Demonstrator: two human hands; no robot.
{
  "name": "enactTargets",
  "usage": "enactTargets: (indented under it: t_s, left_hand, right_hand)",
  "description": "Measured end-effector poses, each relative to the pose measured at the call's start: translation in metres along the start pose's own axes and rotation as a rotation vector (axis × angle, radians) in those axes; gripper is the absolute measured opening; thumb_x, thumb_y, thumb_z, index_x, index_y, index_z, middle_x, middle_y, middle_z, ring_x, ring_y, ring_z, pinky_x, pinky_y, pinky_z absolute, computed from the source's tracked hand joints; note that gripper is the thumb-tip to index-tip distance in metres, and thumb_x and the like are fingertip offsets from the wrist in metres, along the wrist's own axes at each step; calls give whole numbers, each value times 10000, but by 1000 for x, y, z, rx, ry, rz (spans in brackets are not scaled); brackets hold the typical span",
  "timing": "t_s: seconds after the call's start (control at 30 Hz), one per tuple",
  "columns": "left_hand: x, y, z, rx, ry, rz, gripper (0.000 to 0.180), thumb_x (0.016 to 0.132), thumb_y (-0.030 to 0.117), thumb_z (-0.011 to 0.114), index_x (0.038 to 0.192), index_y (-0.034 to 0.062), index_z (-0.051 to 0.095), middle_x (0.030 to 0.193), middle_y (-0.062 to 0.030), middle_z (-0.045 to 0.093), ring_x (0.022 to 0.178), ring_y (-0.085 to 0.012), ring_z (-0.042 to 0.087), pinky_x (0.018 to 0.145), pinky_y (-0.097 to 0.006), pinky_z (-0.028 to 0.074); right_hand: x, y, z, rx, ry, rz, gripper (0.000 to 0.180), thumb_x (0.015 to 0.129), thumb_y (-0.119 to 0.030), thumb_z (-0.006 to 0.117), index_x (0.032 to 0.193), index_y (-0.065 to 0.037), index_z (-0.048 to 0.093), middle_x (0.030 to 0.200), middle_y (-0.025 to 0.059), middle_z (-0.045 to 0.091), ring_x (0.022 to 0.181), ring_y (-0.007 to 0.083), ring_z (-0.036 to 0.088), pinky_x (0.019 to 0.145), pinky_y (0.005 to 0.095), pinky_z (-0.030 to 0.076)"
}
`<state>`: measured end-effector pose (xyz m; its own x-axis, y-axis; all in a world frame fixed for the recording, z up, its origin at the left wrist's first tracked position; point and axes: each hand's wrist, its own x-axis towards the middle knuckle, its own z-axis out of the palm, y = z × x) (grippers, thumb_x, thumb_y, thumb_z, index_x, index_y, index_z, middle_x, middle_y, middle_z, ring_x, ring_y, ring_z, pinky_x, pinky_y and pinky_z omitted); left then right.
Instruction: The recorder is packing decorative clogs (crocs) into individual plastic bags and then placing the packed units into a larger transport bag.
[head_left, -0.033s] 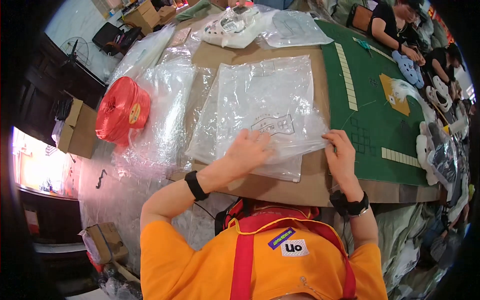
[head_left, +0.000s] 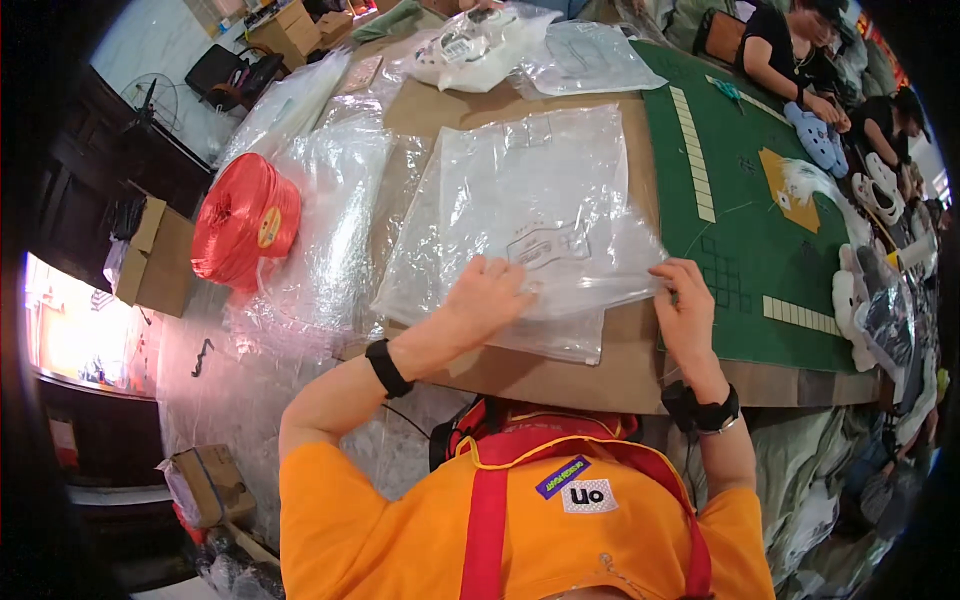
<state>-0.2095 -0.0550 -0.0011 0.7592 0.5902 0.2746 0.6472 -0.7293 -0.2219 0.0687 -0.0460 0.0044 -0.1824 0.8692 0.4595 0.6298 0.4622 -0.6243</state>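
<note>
Straight ahead at twelve o'clock, the left hand (head_left: pixel 485 300) is resting on the clear bag (head_left: pixel 545 180), its grip unclear; the right hand (head_left: pixel 686 315) is pinching its four-o'clock corner. The bag is now lying slightly farther off, so adjustment is apparently continuing. A red roll (head_left: pixel 240 222) is sitting at ten.

Glossy, crinkled clear plastic here, that bag (head_left: pixel 540 180) catching the light! Matt brown cardboard (head_left: pixel 560 380) beneath it, a smooth, dull green mat (head_left: pixel 770 245) to the right, and shiny red plastic twine (head_left: pixel 235 225) gleaming on the left, beside slick clear film (head_left: pixel 335 210)!
</note>
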Motion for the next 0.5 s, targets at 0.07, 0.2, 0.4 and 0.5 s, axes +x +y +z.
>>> enactTargets:
  t_s: [0.07, 0.2, 0.4, 0.5]
  left_hand:
    - [-11, -18, -4, 109, -40, -164, 433, 716, 97, 514, 1139, 180, 555, 791, -46, 505, 719, -178, 515, 627, -303, 387]
    - [6, -40, -68, 217, 339, -272, 531, 681, 30, 528, 1188, 188, 531, 864, -46, 526, 702, -191, 492, 614, -322, 381]
    - [-35, -37, -48, 105, -167, -177, 562, 642, -48, 520, 1157, 176, 535, 955, -65, 519, 751, -224, 472, 646, -346, 384]
    - [-44, -38, -42, 58, -209, -174, 576, 639, -48, 521, 1168, 181, 523, 957, -71, 512, 770, -229, 473, 662, -348, 388]
  right_hand:
    - [3, -7, -6, 32, 44, -12, 249, 702, 76, 504, 919, -30, 569, 971, 107, 538, 755, 253, 562, 662, 306, 462]
    - [-1, -17, -15, 32, 211, -253, 229, 622, 98, 551, 805, -37, 572, 945, 125, 539, 727, 253, 552, 593, 307, 458]
    - [-28, 4, 33, 24, -137, -146, 249, 656, 32, 539, 864, -82, 616, 1010, 105, 529, 914, 302, 530, 755, 358, 458]
    - [-37, -1, 42, -6, -198, -164, 347, 682, 36, 512, 983, -107, 612, 1049, 118, 506, 950, 306, 524, 778, 366, 455]
